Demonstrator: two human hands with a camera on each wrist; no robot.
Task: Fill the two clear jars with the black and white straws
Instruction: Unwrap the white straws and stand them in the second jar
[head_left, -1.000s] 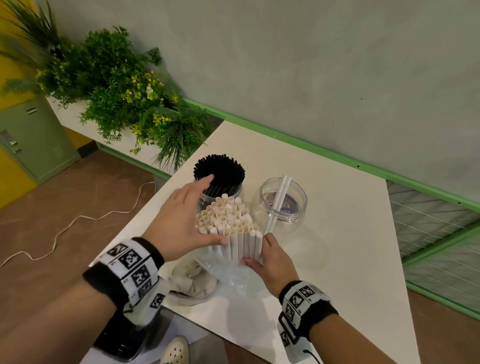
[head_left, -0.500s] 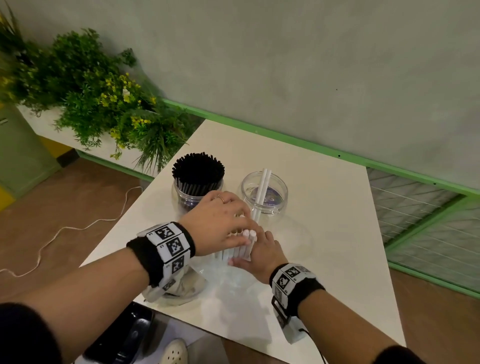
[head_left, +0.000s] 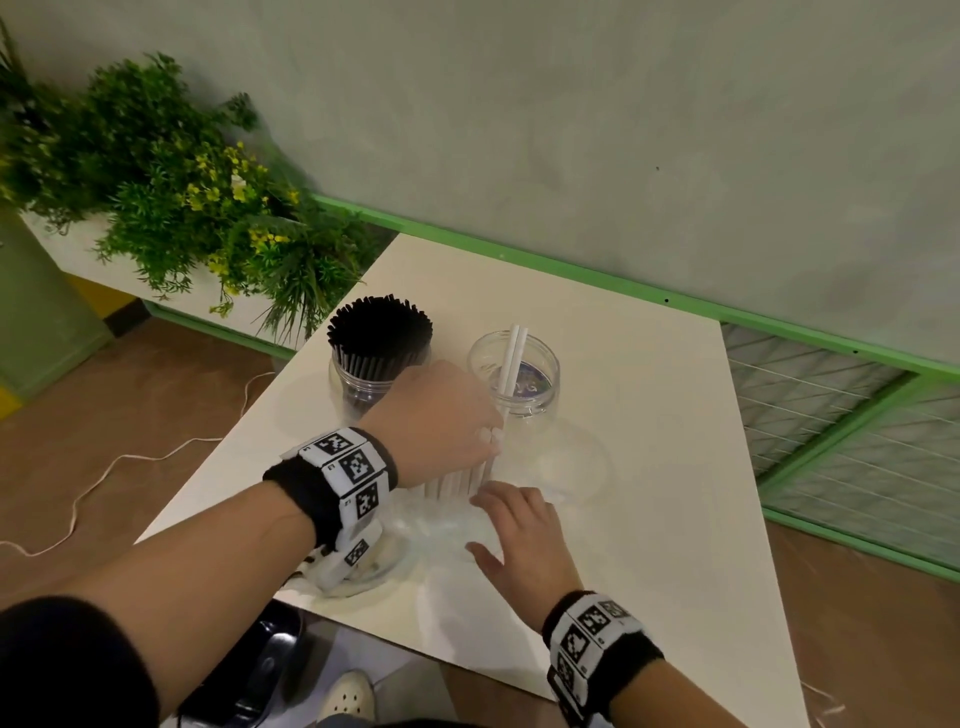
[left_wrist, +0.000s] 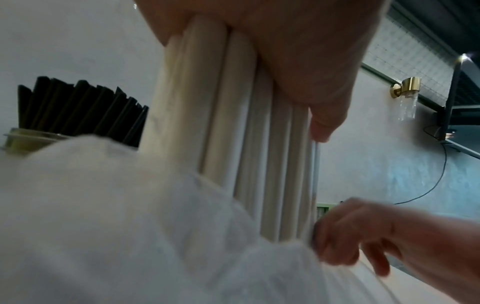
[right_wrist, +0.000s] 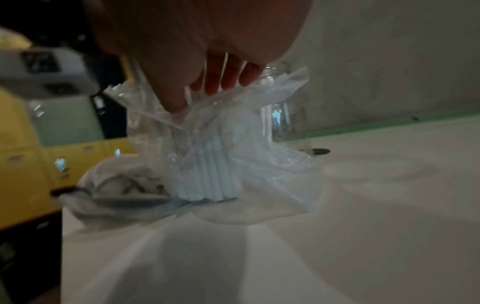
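A bundle of white straws (head_left: 457, 480) stands upright on the white table (head_left: 649, 467), its lower end still in a clear plastic bag (head_left: 441, 530). My left hand (head_left: 467, 436) covers the bundle's top, its fingers curled round the straws (left_wrist: 233, 123). My right hand (head_left: 498, 519) is lower down and pinches the bag's edge (right_wrist: 272, 164) beside the bundle (right_wrist: 210, 170). Behind them, the left clear jar (head_left: 363, 384) is packed with black straws (head_left: 379, 327). The right clear jar (head_left: 535, 400) holds two white straws (head_left: 511, 358).
A crumpled empty wrapper (head_left: 363, 566) lies at the table's near-left edge under my left wrist. Green plants (head_left: 182, 197) stand beyond the table's left side. A white cable (head_left: 104, 467) runs over the floor. The wall is close behind the jars.
My left hand moved from the bundle's side onto its top and closed round it. My right hand slid down from the straws to the bag.
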